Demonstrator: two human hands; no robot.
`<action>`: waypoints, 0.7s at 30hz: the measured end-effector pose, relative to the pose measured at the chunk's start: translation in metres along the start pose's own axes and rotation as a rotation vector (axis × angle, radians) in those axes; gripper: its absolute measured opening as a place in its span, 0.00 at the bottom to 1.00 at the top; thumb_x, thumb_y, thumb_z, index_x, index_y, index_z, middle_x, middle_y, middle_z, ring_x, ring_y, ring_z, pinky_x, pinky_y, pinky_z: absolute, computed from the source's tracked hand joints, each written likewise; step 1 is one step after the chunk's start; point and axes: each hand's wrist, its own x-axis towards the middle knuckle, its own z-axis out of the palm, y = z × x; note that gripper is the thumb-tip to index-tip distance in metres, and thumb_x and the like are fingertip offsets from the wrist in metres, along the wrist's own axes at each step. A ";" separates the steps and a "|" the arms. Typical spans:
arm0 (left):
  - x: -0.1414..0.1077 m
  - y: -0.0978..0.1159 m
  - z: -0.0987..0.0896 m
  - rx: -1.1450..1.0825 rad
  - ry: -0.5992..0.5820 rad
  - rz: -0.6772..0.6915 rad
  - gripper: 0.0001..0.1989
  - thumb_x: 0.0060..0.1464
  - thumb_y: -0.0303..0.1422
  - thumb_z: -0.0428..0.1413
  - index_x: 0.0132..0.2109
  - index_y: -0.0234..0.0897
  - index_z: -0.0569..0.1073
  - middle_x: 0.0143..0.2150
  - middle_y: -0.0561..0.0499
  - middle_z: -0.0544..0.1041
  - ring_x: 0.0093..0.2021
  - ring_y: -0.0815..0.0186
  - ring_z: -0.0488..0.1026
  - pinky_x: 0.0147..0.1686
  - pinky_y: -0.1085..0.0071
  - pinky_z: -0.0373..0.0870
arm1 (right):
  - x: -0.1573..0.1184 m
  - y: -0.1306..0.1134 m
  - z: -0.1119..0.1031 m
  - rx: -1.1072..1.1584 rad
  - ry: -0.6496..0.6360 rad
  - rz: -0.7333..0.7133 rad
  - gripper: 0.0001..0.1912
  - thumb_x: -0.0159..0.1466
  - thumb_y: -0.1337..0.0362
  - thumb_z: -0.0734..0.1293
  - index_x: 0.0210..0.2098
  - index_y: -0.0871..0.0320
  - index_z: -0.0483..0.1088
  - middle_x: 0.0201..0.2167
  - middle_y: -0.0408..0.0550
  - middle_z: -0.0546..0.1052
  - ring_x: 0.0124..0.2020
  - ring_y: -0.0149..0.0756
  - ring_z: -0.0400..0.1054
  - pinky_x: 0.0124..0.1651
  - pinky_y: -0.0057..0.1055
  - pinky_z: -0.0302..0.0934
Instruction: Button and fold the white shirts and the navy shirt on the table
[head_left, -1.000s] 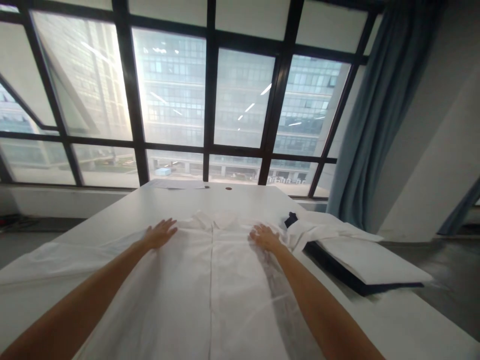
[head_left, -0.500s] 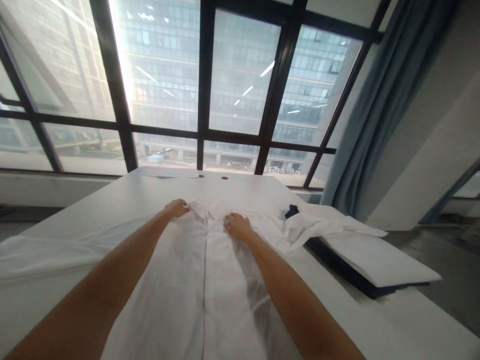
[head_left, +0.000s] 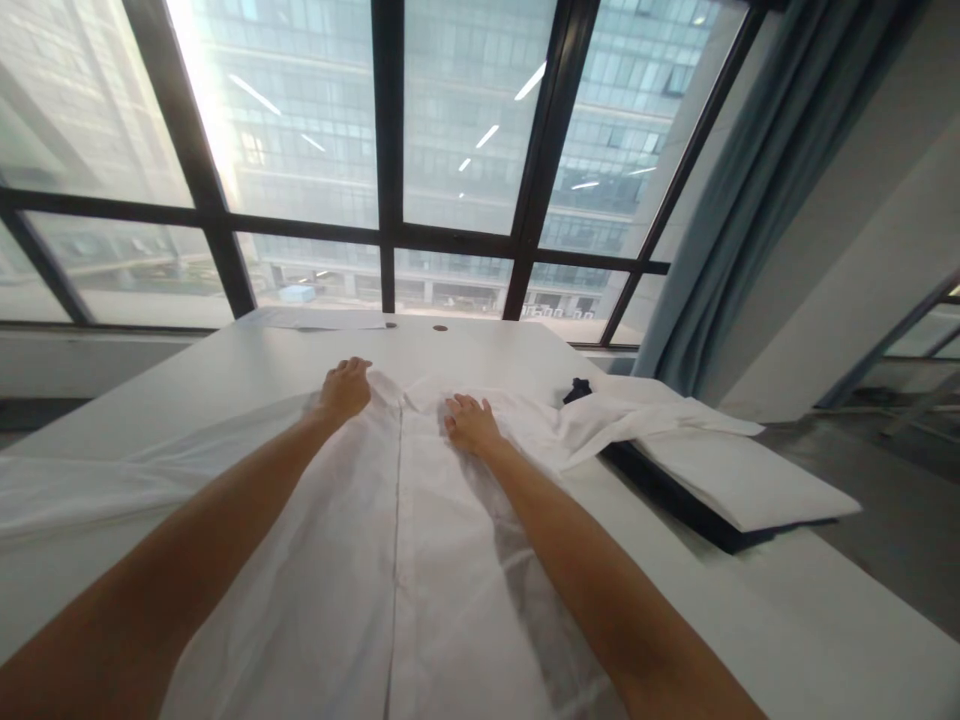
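White table point(head_left: 480, 350) runs up to a big gridded window point(head_left: 465, 130) with thick dark frame bars point(head_left: 387, 120), low pale wall point(head_left: 82, 355) under it at left. Glass shows a multi-storey building point(head_left: 300, 150) across the way, hazy daylight, a bright glare strip upper left, plus white streaks on the panes that look like reflected ceiling lights. Right side: blue-grey curtain point(head_left: 750, 200) hanging at a slant in view, plain pale wall point(head_left: 847, 240) beside it, dull grey floor point(head_left: 892, 520) below, far right background dim.
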 end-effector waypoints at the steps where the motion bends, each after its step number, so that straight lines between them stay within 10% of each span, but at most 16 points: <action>1: -0.003 0.004 0.003 -0.021 -0.028 0.068 0.24 0.62 0.32 0.41 0.63 0.35 0.62 0.63 0.41 0.65 0.62 0.56 0.61 0.59 0.59 0.58 | 0.002 -0.003 0.000 0.013 0.019 -0.015 0.25 0.70 0.58 0.52 0.65 0.54 0.55 0.67 0.51 0.55 0.66 0.40 0.47 0.66 0.47 0.36; 7: -0.003 0.003 0.024 -0.064 -0.410 0.112 0.34 0.64 0.49 0.32 0.70 0.36 0.47 0.73 0.45 0.41 0.71 0.56 0.37 0.65 0.50 0.41 | 0.021 -0.028 0.003 0.091 -0.151 -0.062 0.31 0.68 0.47 0.50 0.67 0.50 0.49 0.70 0.49 0.45 0.68 0.49 0.42 0.63 0.56 0.40; 11: -0.003 0.007 0.024 -0.044 -0.382 0.076 0.34 0.64 0.48 0.32 0.70 0.34 0.46 0.73 0.45 0.38 0.71 0.56 0.35 0.65 0.48 0.38 | 0.041 -0.029 -0.001 0.042 -0.184 -0.048 0.33 0.65 0.46 0.56 0.66 0.49 0.52 0.70 0.49 0.47 0.66 0.53 0.45 0.62 0.57 0.42; 21: -0.058 0.037 0.001 -0.083 -0.358 0.111 0.33 0.64 0.48 0.33 0.70 0.38 0.47 0.73 0.44 0.39 0.71 0.53 0.36 0.63 0.43 0.42 | 0.089 -0.016 0.000 0.056 0.200 0.063 0.25 0.67 0.66 0.54 0.63 0.53 0.58 0.64 0.52 0.59 0.61 0.43 0.55 0.58 0.43 0.52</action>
